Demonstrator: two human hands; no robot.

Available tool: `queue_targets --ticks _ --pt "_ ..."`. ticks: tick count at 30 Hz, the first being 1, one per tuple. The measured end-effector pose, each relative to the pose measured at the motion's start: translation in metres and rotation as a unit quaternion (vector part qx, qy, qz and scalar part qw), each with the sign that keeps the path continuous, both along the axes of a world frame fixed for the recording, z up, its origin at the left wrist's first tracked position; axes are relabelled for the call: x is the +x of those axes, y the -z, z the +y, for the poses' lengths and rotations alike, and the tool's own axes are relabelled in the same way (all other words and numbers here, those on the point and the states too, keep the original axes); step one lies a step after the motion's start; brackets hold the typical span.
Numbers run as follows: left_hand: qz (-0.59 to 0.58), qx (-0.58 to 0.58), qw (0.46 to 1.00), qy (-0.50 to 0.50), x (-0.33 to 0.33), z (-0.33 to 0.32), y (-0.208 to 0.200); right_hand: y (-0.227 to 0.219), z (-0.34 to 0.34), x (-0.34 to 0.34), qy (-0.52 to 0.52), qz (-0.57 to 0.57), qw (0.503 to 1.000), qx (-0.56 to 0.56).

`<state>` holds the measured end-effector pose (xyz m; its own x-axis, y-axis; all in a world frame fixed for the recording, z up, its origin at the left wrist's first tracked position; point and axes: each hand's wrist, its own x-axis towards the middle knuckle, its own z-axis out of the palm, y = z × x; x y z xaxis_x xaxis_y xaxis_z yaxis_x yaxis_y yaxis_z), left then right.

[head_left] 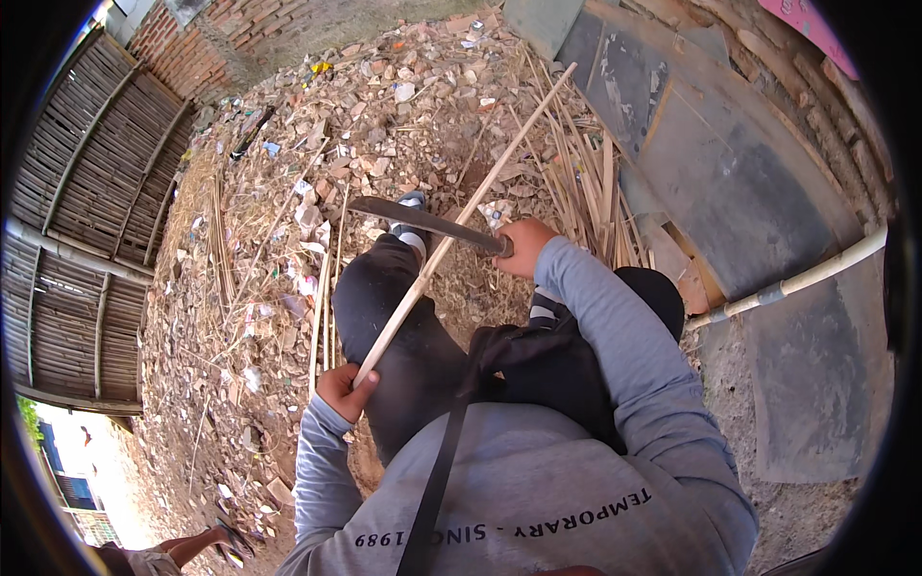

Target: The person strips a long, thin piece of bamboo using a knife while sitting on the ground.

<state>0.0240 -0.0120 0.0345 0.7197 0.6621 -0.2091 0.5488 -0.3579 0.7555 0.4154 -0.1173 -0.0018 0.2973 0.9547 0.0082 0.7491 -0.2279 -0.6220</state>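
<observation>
My left hand (348, 392) is closed round the near end of a long pale bamboo strip (492, 176), which slants up and away to the right. A machete (423, 219) with a dark, worn blade is gripped in my right hand (526, 247); its handle is mostly hidden by my fingers. The blade points left and crosses the strip at about its middle, above my knee. Whether the edge bites into the bamboo or only rests against it, I cannot tell.
Split bamboo strips (600, 197) lie piled ahead on the right, with more strips (325, 278) left of my leg. Broken brick and litter cover the ground (269, 336). Dark sheets (740, 182) lean at right; a bamboo wall (86, 182) stands left. Another person's leg (192, 547) shows lower left.
</observation>
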Motion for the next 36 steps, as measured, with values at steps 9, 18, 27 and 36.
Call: queue_targets --ticks 9,18,27,36 --pt "0.011 0.006 1.0 0.0 0.0 0.0 0.0 0.005 0.001 0.001 -0.002 0.001 1.0 0.013" --pt "0.019 0.0 1.0 0.004 0.004 -0.001 -0.008 -0.001 0.002 -0.001 0.0 -0.002 0.999 -0.033" --pt "0.022 -0.015 1.0 -0.001 0.006 -0.002 -0.011 0.005 0.002 -0.001 0.001 0.003 1.0 -0.021" --pt "0.011 -0.025 1.0 -0.003 0.002 0.002 -0.003 0.006 0.003 -0.001 -0.002 0.004 1.0 -0.022"
